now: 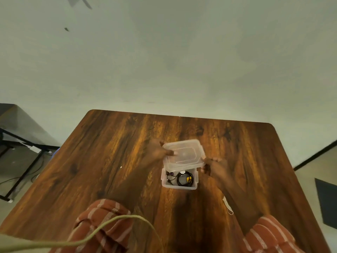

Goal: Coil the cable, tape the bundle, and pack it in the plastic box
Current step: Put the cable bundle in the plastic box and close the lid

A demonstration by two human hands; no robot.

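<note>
Resting on the wooden table [113,161], a clear plastic box [179,186] is seen with its near half uncovered. A coiled black cable [184,178] lies inside it, with a spot of yellow on the coil and small connectors to its left. A translucent lid [184,152] is held tilted over the far part of the box, overlapping its rear rim. The lid's left edge is pinched by the left hand [157,152], fingers closed on it. Its right corner is gripped by the right hand [214,166], blurred by motion. Striped rust-coloured sleeves [102,221] are seen at the bottom, and a pale cord [116,220] crosses the lower left foreground.
</note>
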